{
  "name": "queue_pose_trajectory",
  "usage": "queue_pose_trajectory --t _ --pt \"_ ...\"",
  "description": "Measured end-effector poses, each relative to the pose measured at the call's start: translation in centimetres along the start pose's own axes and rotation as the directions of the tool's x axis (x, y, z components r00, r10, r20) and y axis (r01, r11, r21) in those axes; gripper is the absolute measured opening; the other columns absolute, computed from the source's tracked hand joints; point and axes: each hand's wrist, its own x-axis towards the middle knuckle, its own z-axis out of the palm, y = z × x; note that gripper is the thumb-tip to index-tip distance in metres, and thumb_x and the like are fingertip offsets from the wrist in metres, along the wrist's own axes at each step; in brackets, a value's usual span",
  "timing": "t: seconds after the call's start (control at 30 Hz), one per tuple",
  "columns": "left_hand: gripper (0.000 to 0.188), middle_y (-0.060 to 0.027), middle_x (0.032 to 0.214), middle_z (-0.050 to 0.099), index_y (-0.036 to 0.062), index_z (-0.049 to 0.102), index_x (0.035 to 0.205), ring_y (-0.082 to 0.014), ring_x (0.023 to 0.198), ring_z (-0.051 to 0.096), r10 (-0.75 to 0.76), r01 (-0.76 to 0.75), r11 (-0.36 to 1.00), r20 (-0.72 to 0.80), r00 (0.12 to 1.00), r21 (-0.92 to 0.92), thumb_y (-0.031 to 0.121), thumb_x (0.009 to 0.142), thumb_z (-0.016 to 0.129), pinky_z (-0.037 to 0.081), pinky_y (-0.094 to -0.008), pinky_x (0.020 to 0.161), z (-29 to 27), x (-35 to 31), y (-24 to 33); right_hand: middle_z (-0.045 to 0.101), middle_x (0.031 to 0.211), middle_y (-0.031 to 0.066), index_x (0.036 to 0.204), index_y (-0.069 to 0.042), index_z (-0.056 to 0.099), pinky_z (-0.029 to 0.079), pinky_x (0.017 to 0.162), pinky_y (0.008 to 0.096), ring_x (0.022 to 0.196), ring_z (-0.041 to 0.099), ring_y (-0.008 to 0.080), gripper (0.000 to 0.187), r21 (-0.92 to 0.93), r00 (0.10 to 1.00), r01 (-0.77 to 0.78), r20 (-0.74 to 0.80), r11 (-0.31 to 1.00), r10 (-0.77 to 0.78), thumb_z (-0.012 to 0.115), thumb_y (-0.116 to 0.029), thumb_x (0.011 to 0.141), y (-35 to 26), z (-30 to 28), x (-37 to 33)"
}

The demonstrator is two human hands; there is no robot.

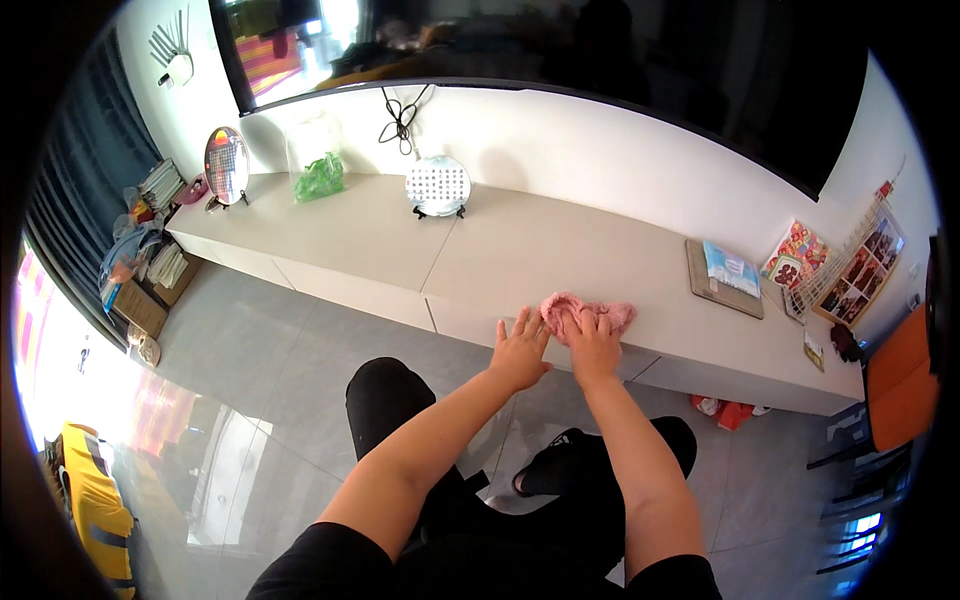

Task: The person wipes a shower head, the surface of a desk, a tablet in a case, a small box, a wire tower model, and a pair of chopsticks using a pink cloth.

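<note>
A pink cloth (612, 314) lies bunched on the top of a long, low beige cabinet (350, 235), close to its front edge. My right hand (592, 345) presses down on the cloth, its fingers bent over the fabric. Just left of it, my left hand (521, 350) reaches to the cabinet's front edge with fingers spread, holding nothing. Its fingertips come close to the cloth; whether they touch it I cannot tell.
On the cabinet stand a round white plate (438, 186), a round mirror-like disc (227, 165) and a clear bag with green contents (320, 178). Toward the right lie a blue-white packet (731, 268) and a photo board (862, 270). A large television (600, 60) hangs above.
</note>
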Motion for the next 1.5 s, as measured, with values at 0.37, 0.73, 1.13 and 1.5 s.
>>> queue_pose_trajectory --t 0.37,0.73,1.13,1.5 --pt "0.081 -0.0081 0.154 0.02 0.0157 0.03 0.146 -0.0281 0.143 0.016 0.075 -0.074 0.997 -0.05 0.996 0.031 0.043 0.081 0.068 0.024 -0.0656 0.105 0.1 -0.7 -0.8 0.053 0.104 -0.0018 0.113 -0.028 0.061 0.046 0.08 0.0433 0.097 0.051 0.0269 0.035 -0.068 0.994 -0.064 -0.095 0.996 0.057 0.06 -0.02 0.079 7.8 -1.4 -2.0" --pt "0.076 -0.0181 0.146 0.031 0.0008 0.039 0.135 -0.0323 0.14 0.022 0.026 -0.026 1.0 -0.001 1.0 0.006 0.04 0.078 0.07 0.022 -0.0634 0.107 -0.7 0.9 1.7 0.054 0.112 -0.0014 0.115 -0.027 0.062 0.043 0.088 0.0442 0.105 0.049 0.026 0.041 0.127 0.997 -0.07 -0.019 0.99 0.073 0.062 -0.014 0.076 -0.2 -1.3 0.5" --pt "0.081 -0.019 0.146 0.03 0.0019 0.036 0.138 -0.0354 0.138 0.024 0.047 -0.049 0.997 0.033 0.998 0.059 0.039 0.076 0.073 0.02 -0.0629 0.108 -0.3 3.5 3.9 0.045 0.139 0.0034 0.12 -0.027 0.063 0.023 0.106 0.0608 0.132 0.035 0.0299 0.039 0.136 0.91 -0.34 0.299 0.931 0.288 0.063 -0.034 0.082 8.9 -3.2 -0.6" --pt "0.081 -0.0182 0.145 0.032 0.0027 0.036 0.138 -0.0382 0.135 0.029 0.194 -0.193 0.981 -0.008 0.981 0.025 0.041 0.077 0.072 0.022 -0.0623 0.107 0.4 5.9 7.3 0.046 0.139 0.0063 0.126 -0.023 0.058 0.024 0.107 0.0581 0.132 0.036 0.0308 0.046 -0.01 0.842 -0.489 0.254 0.872 0.475 0.062 -0.035 0.081 16.9 -0.5 0.2"
